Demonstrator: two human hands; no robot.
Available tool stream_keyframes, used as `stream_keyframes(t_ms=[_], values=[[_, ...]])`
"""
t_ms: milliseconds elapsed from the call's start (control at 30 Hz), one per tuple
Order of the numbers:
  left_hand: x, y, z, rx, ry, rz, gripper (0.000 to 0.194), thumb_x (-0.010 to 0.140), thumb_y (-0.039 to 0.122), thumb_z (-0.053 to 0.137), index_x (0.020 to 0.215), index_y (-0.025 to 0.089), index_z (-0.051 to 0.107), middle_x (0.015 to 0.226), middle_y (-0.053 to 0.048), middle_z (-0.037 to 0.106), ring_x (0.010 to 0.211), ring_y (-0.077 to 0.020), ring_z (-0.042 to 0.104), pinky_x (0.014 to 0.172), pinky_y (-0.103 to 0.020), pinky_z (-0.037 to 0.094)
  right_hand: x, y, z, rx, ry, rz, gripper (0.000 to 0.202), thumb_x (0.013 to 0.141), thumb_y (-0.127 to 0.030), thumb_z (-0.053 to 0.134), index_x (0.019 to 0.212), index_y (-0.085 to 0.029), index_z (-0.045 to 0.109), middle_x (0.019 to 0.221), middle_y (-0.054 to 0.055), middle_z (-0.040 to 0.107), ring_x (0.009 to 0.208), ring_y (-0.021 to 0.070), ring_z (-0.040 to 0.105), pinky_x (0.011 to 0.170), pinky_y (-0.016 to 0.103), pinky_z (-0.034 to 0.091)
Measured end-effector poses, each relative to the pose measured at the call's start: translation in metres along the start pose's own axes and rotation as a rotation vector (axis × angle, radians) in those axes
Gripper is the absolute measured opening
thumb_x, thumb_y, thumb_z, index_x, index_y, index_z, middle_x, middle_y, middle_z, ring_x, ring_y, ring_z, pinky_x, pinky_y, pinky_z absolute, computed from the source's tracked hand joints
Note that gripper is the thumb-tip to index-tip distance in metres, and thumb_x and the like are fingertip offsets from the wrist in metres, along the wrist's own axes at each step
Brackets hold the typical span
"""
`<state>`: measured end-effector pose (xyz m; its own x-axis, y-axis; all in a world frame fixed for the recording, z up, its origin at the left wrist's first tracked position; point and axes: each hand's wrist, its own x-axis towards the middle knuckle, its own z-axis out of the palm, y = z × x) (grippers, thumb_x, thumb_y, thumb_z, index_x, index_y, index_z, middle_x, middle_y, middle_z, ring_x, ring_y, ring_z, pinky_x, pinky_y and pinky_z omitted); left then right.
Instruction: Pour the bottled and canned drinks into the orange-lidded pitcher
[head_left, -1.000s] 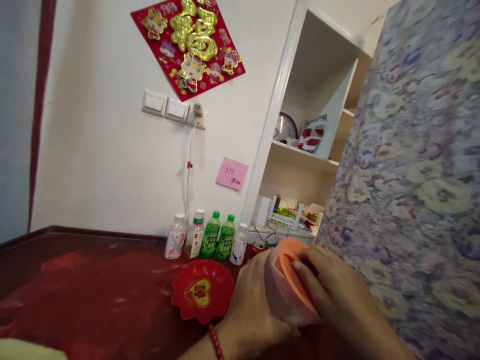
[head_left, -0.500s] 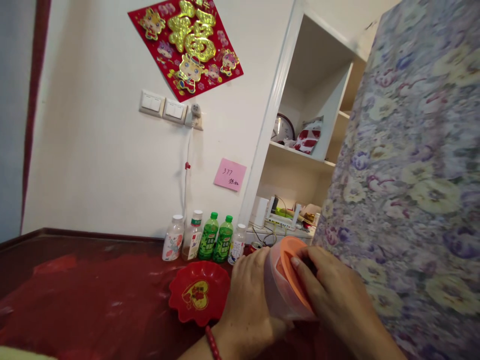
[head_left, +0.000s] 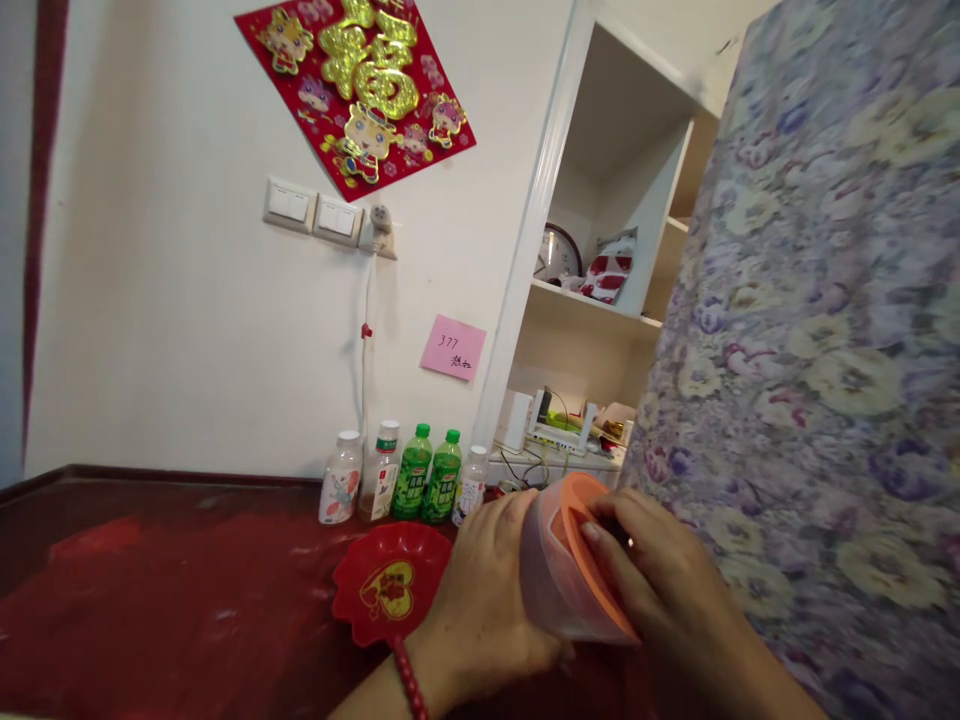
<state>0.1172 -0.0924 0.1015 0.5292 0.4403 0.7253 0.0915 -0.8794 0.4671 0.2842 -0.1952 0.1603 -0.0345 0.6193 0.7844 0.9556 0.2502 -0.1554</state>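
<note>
A translucent plastic container (head_left: pixel 551 580) with an orange lid (head_left: pixel 589 540) is tilted on its side above the table's right part, its lid facing right. My left hand (head_left: pixel 491 590), with a red bead bracelet at the wrist, is wrapped round the container's body. On the other side, my right hand (head_left: pixel 667 570) grips the lid, the thumb pressed on its face and the other fingers mostly hidden behind. Whether the lid sits fully closed I cannot tell. Just left of my left hand lies a red scalloped plate (head_left: pixel 349 590) with a gold heart print.
Several drink bottles stand against the wall, among them a green bottle (head_left: pixel 413 475) and a white-capped bottle (head_left: pixel 341 480). A dark red table (head_left: pixel 165 600) spreads left. Floral curtain fabric (head_left: pixel 810 330) hangs close on the right. Behind, a shelf holds a white router (head_left: pixel 559 435).
The view has shifted slightly, so the wall and bottles appear a little further left. Both hands keep their hold on the container and lid, with the container turned slightly.
</note>
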Motion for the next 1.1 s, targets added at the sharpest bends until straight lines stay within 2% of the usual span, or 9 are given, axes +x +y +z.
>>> stream_keyframes(t_ms=[100,233,400,467,667,867,1000,1100], values=[[0.003,0.000,-0.006,-0.095,-0.061,-0.009,0.106,0.047,0.041,0.094,0.142,0.023,0.051,0.141,-0.015,0.061,0.127,-0.0429,0.058,0.113,-0.060,0.045,-0.001,-0.003,-0.003,0.013,-0.021,-0.110,0.017,0.102,-0.028,0.051,0.091,-0.025,0.064,0.089,0.003,0.068,0.081,0.0188,0.065,0.072,0.029,0.052],[0.004,-0.005,-0.013,-0.224,-0.153,-0.057,0.113,0.044,0.041,0.095,0.145,0.023,0.049,0.145,-0.014,0.058,0.130,-0.0414,0.056,0.114,-0.059,0.044,-0.001,-0.004,-0.011,0.058,-0.102,-0.226,0.018,0.104,-0.023,0.048,0.098,-0.026,0.064,0.091,0.003,0.069,0.084,0.0179,0.065,0.075,0.028,0.054],[0.005,-0.011,-0.017,-0.242,-0.246,-0.052,0.115,0.045,0.041,0.093,0.149,0.022,0.046,0.151,-0.015,0.054,0.136,-0.0435,0.051,0.118,-0.063,0.037,-0.005,0.001,-0.016,0.127,-0.134,-0.268,0.015,0.103,-0.019,0.050,0.101,-0.028,0.062,0.092,0.000,0.068,0.085,0.0152,0.064,0.076,0.025,0.052],[0.006,-0.011,-0.018,-0.225,-0.255,-0.047,0.116,0.046,0.042,0.093,0.150,0.022,0.045,0.152,-0.016,0.052,0.137,-0.0432,0.050,0.119,-0.063,0.036,-0.007,0.002,-0.015,0.139,-0.137,-0.233,0.014,0.103,-0.020,0.050,0.101,-0.028,0.062,0.091,0.000,0.067,0.084,0.0151,0.064,0.074,0.024,0.051],[0.003,-0.008,-0.011,-0.220,-0.227,-0.080,0.114,0.043,0.041,0.096,0.145,0.022,0.047,0.147,-0.015,0.055,0.133,-0.0421,0.052,0.117,-0.060,0.039,-0.012,0.004,-0.003,0.110,-0.185,-0.001,0.018,0.103,-0.031,0.050,0.091,-0.026,0.063,0.092,0.002,0.066,0.085,0.0182,0.062,0.076,0.030,0.049],[-0.003,-0.011,0.005,-0.150,-0.135,-0.051,0.123,0.036,0.034,0.100,0.144,0.023,0.043,0.145,-0.015,0.054,0.133,-0.0428,0.051,0.117,-0.062,0.039,-0.012,0.009,0.005,0.015,-0.107,0.201,0.031,0.103,-0.042,0.045,0.081,-0.025,0.058,0.080,0.001,0.061,0.073,0.0191,0.059,0.068,0.032,0.042],[-0.007,-0.014,0.013,-0.041,-0.073,0.004,0.123,0.044,0.035,0.097,0.149,0.023,0.034,0.149,-0.017,0.050,0.137,-0.0448,0.049,0.119,-0.066,0.037,-0.013,0.007,0.009,-0.013,-0.051,0.260,0.030,0.100,-0.043,0.045,0.079,-0.025,0.056,0.079,0.001,0.060,0.071,0.0189,0.058,0.067,0.032,0.039],[-0.008,-0.014,0.016,0.019,-0.019,0.060,0.120,0.050,0.036,0.095,0.149,0.024,0.030,0.149,-0.018,0.051,0.137,-0.0432,0.050,0.118,-0.065,0.039,-0.014,0.005,0.011,-0.012,-0.004,0.313,0.031,0.099,-0.045,0.045,0.079,-0.025,0.057,0.079,0.001,0.060,0.071,0.0196,0.059,0.068,0.033,0.038]])
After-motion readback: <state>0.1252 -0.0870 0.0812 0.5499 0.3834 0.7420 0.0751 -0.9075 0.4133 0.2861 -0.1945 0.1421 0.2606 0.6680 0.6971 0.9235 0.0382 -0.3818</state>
